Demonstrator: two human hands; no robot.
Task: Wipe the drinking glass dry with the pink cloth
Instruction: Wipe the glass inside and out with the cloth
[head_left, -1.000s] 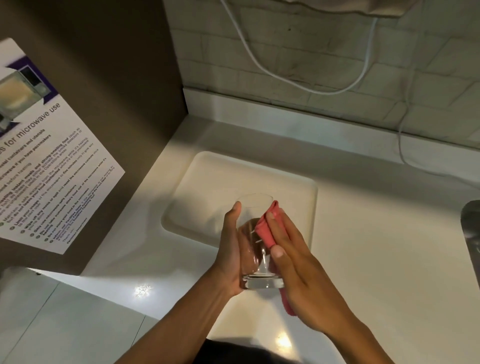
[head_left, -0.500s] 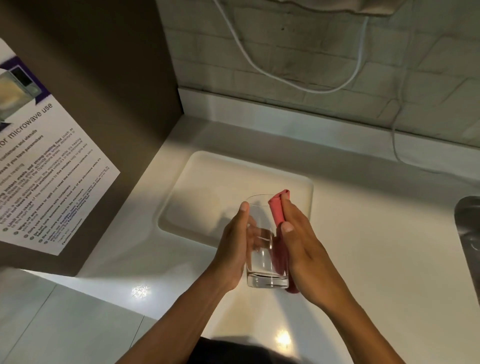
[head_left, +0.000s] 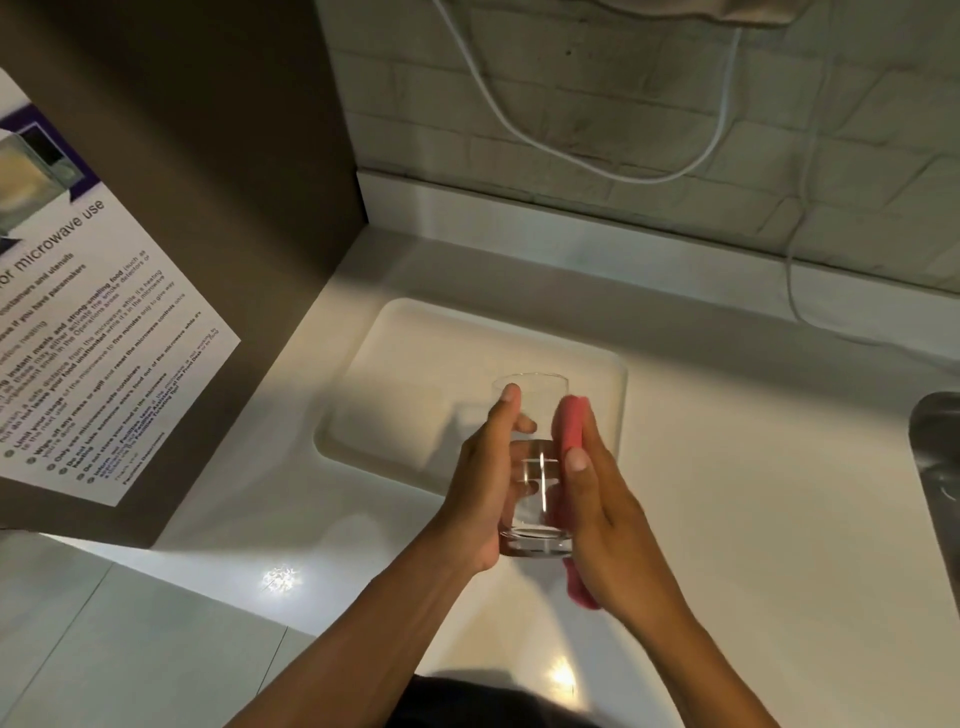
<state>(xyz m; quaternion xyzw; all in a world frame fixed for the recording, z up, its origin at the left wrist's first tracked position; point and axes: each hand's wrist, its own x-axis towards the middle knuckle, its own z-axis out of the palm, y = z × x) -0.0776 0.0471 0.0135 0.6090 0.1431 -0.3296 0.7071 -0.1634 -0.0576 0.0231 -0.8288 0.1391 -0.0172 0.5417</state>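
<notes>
Left hand (head_left: 488, 483) fingers wrapped round drinking glass (head_left: 535, 467), upright above bench (head_left: 753, 519), bracing it. Right hand (head_left: 608, 525) flat, pressing pink cloth (head_left: 573, 427) against glass's right wall for wiping pressure.

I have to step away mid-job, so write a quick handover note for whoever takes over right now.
Left hand: grip closed around the drinking glass, held upright in the air above the white counter.
Right hand: pressing the pink cloth flat against the glass's outer right side.
Done: outside wiping is under way; how dry the glass is cannot be told.
Left: finish the rest of the outside, wipe inside and base, then set it down, perhaps on the white tray behind.
</notes>
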